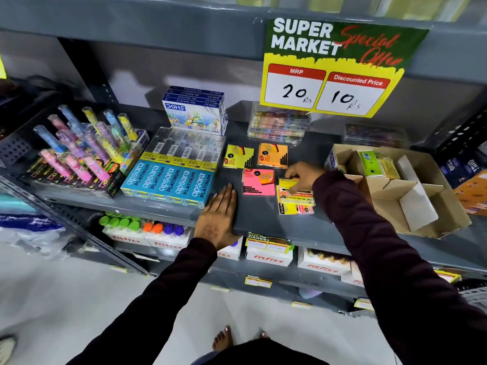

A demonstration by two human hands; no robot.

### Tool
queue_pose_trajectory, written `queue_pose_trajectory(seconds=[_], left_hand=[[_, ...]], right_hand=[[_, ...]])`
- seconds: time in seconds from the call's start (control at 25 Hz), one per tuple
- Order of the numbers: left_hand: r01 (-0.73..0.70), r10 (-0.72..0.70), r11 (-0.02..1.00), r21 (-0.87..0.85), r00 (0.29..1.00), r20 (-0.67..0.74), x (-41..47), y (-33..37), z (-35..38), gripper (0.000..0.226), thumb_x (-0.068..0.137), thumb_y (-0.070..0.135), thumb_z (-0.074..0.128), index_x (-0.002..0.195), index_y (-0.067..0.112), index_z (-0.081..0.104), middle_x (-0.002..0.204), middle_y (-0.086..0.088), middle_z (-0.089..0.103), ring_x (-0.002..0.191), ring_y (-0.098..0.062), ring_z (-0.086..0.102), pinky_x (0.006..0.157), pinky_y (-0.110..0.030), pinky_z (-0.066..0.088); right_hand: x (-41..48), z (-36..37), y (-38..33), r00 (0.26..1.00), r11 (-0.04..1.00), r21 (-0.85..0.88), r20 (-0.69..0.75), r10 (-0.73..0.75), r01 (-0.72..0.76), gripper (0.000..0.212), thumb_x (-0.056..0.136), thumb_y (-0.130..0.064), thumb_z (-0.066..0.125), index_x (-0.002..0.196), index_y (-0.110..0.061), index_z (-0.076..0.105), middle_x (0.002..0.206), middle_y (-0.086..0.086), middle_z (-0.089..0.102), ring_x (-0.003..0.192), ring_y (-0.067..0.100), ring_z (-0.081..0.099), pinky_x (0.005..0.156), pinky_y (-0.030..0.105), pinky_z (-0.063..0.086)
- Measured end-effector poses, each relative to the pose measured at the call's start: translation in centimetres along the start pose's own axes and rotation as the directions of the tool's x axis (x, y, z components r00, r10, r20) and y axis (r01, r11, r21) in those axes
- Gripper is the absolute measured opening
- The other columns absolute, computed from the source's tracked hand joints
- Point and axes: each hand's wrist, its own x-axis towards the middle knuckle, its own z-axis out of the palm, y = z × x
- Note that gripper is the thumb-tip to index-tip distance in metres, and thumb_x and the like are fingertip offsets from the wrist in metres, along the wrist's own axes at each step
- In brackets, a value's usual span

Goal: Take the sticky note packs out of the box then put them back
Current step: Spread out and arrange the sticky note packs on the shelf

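Note:
On the grey shelf lie a yellow sticky note pack, an orange pack and a pink pack. To their right sits a small pile of yellow and pink packs. My right hand rests on top of that pile, fingers curled on the uppermost yellow pack. My left hand lies flat on the shelf's front edge, fingers together, holding nothing. The open cardboard box with dividers stands at the right, with a green pack still inside it.
Blue Apsara pencil boxes lie left of my left hand. A crate of coloured tubes stands far left, Doms pastel boxes and clear crayon cases at the back. A price sign hangs overhead.

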Motion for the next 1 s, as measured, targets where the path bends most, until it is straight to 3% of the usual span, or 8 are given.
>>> queue_pose_trajectory(seconds=[0.04, 0.16, 0.28, 0.44, 0.52, 0.64, 0.8, 1.0], left_hand=[[-0.001, 0.001, 1.0, -0.001, 1.0, -0.001, 0.0, 0.0, 0.0, 0.114, 0.051, 0.059, 0.076, 0.135, -0.008, 0.037, 0.143, -0.025, 0.038, 0.129, -0.035, 0.04, 0.103, -0.047, 0.034], [0.004, -0.004, 1.0, 0.005, 1.0, 0.0, 0.0, 0.1, -0.1, 0.116, 0.05, 0.059, 0.077, 0.136, -0.007, 0.036, 0.144, -0.024, 0.037, 0.13, -0.034, 0.039, 0.104, -0.047, 0.034], [-0.002, 0.002, 1.0, -0.008, 1.0, -0.02, 0.0, 0.1, 0.0, 0.114, 0.052, 0.059, 0.076, 0.136, -0.007, 0.037, 0.144, -0.025, 0.037, 0.13, -0.035, 0.04, 0.104, -0.048, 0.034], [0.013, -0.013, 1.0, -0.019, 0.999, -0.032, -0.1, 0.1, 0.0, 0.105, 0.06, 0.066, 0.05, 0.136, -0.006, 0.038, 0.143, -0.023, 0.039, 0.129, -0.034, 0.041, 0.104, -0.046, 0.03], [0.005, -0.006, 1.0, -0.031, 1.0, -0.028, -0.2, 0.1, 0.1, 0.103, 0.06, 0.064, 0.045, 0.135, -0.007, 0.039, 0.143, -0.024, 0.039, 0.129, -0.035, 0.041, 0.104, -0.046, 0.031], [0.001, -0.001, 1.0, -0.002, 0.999, -0.046, -0.1, 0.2, 0.0, 0.104, 0.052, 0.052, 0.069, 0.133, -0.007, 0.042, 0.14, -0.024, 0.043, 0.125, -0.035, 0.046, 0.103, -0.045, 0.032], [0.008, -0.007, 0.999, 0.031, 0.999, -0.043, 0.0, 0.2, 0.0, 0.107, 0.048, 0.042, 0.081, 0.134, -0.007, 0.04, 0.141, -0.024, 0.041, 0.127, -0.033, 0.044, 0.106, -0.041, 0.025], [0.025, -0.024, 0.999, 0.041, 0.999, -0.03, 0.0, 0.2, 0.1, 0.108, 0.05, 0.043, 0.079, 0.136, -0.007, 0.036, 0.144, -0.023, 0.037, 0.131, -0.032, 0.039, 0.109, -0.039, 0.021]], right_hand=[[-0.4, 0.0, 0.1, 0.998, 0.998, -0.063, 0.056, -0.002, 0.006, 0.06, 0.077, -0.018, 0.077, 0.13, -0.003, 0.053, 0.136, 0.014, 0.056, 0.123, 0.031, 0.053, 0.101, 0.033, 0.043], [-0.9, 0.1, 0.1, 1.0, 0.989, -0.147, 0.016, 0.0, 0.002, 0.073, 0.075, -0.02, 0.079, 0.138, -0.005, 0.045, 0.141, 0.015, 0.051, 0.129, 0.031, 0.048, 0.106, 0.033, 0.039], [-1.2, -0.9, -0.5, 0.999, 0.973, -0.23, -0.036, 0.002, -0.01, 0.069, 0.077, -0.025, 0.077, 0.136, -0.007, 0.048, 0.14, 0.015, 0.051, 0.13, 0.031, 0.046, 0.107, 0.032, 0.036], [-1.3, -3.3, -2.1, 1.0, 0.989, -0.143, 0.004, 0.03, -0.029, 0.058, 0.078, -0.015, 0.077, 0.128, 0.001, 0.053, 0.132, 0.018, 0.057, 0.116, 0.032, 0.056, 0.092, 0.033, 0.045], [-0.7, -4.4, -3.4, 0.999, 0.993, -0.118, -0.042, -0.003, -0.001, 0.058, 0.075, -0.017, 0.08, 0.124, 0.001, 0.055, 0.129, 0.018, 0.059, 0.107, 0.029, 0.057, 0.085, 0.033, 0.045], [1.7, -4.6, -5.7, 0.976, 0.998, -0.047, -0.212, -0.042, 0.033, 0.047, 0.075, -0.019, 0.078, 0.115, -0.003, 0.059, 0.125, 0.018, 0.061, 0.114, 0.034, 0.058, 0.09, 0.034, 0.047], [4.5, -2.8, -9.3, 0.901, 0.993, -0.115, -0.429, -0.062, 0.013, 0.034, 0.089, -0.002, 0.053, 0.122, -0.008, 0.059, 0.123, 0.021, 0.064, 0.114, 0.038, 0.06, 0.09, 0.041, 0.051], [5.6, 1.4, -11.5, 0.917, 0.926, -0.357, -0.317, -0.244, 0.123, 0.041, 0.089, 0.007, 0.044, 0.125, -0.007, 0.057, 0.122, 0.023, 0.064, 0.116, 0.037, 0.059, 0.094, 0.044, 0.049]])
